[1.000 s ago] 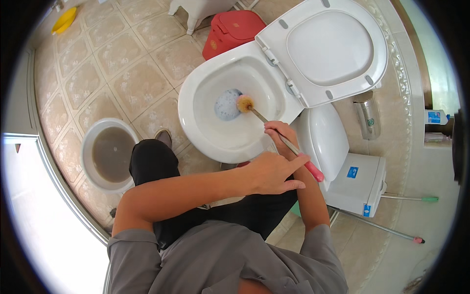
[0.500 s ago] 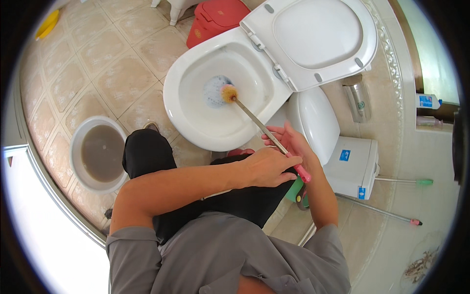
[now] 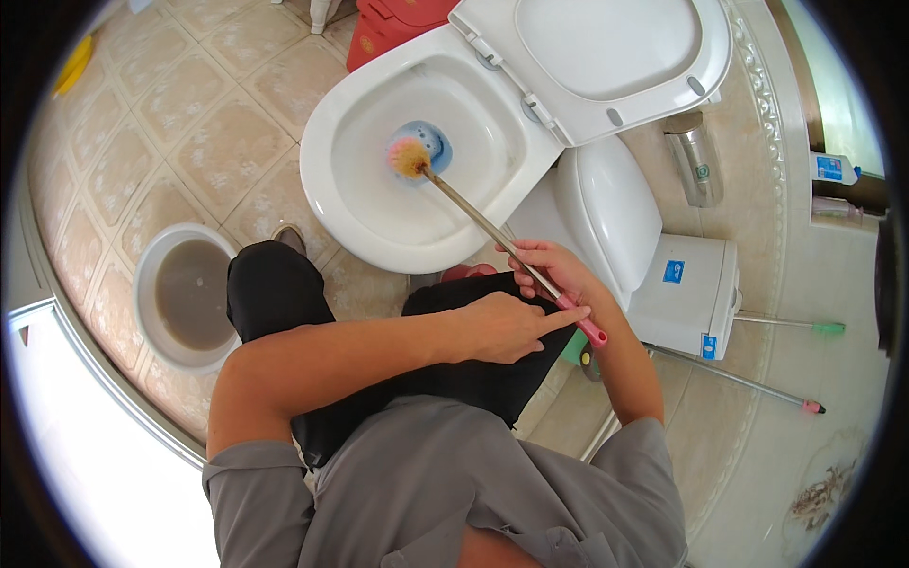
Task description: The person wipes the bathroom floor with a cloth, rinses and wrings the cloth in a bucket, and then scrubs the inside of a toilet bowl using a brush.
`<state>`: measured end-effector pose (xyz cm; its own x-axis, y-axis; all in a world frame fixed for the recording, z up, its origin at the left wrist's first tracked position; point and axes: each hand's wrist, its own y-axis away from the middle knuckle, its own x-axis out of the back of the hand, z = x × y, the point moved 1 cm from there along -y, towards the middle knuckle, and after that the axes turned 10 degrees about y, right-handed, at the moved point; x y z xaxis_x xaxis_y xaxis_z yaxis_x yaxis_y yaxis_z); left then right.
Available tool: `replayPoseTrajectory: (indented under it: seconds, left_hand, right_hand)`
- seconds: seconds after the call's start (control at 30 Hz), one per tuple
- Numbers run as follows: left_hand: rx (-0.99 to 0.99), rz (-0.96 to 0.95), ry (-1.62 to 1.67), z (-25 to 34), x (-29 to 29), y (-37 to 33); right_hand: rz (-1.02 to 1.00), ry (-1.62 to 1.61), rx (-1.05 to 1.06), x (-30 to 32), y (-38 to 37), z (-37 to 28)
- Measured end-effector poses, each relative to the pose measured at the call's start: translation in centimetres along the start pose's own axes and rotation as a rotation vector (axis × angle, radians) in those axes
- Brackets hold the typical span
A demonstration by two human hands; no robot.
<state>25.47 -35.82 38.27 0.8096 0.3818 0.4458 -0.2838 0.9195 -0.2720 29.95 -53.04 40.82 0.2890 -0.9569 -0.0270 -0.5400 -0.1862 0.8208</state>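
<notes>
A toilet brush (image 3: 473, 216) with a metal shaft, pink handle and worn bristle head reaches diagonally into the white toilet bowl (image 3: 327, 194). Its bristles lie near the bluish water (image 3: 433, 142) in the bowl. My right hand (image 3: 557, 273) is closed around the shaft just above the pink part. Lower on the handle, my left hand (image 3: 502, 327) still has hold, its index finger stretched across the pink grip and its thumb apart; some fingers are hidden. The toilet seat and lid (image 3: 653, 80) stand raised.
A white bucket of murky water (image 3: 147, 293) stands on the tiles to my left. A red bin (image 3: 393, 33) is behind the bowl. The cistern (image 3: 677, 317), a metal canister (image 3: 696, 161) and two long poles (image 3: 739, 383) are at the right. Bottles (image 3: 833, 170) fill a wall niche.
The brush head has shifted left within the bowl and less foam shows. My right hand has closed from open fingers onto the shaft. The view has shifted slightly.
</notes>
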Motion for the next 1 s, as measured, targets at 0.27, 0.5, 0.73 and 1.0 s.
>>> replayPoseTrajectory:
  seconds: [0.27, 0.5, 0.73, 1.0]
  left_hand:
    - [0.011, 0.037, -0.011, -0.3, -0.3, 0.8]
    - [0.034, -0.007, -0.021, -0.1, -0.6, 1.6]
    - [0.041, -0.019, -0.014, 0.0, -0.4, 1.7]
    - [0.027, -0.011, -0.006, -0.3, -0.9, 1.9]
  right_hand:
    - [0.035, -0.046, 0.04, -0.4, -0.1, 0.8]
    - [0.032, -0.094, 0.082, -0.7, -0.3, 1.8]
    - [0.042, -0.146, 0.069, -0.5, -0.3, 2.5]
    - [0.016, -0.148, 0.067, 0.3, -0.9, 4.2]
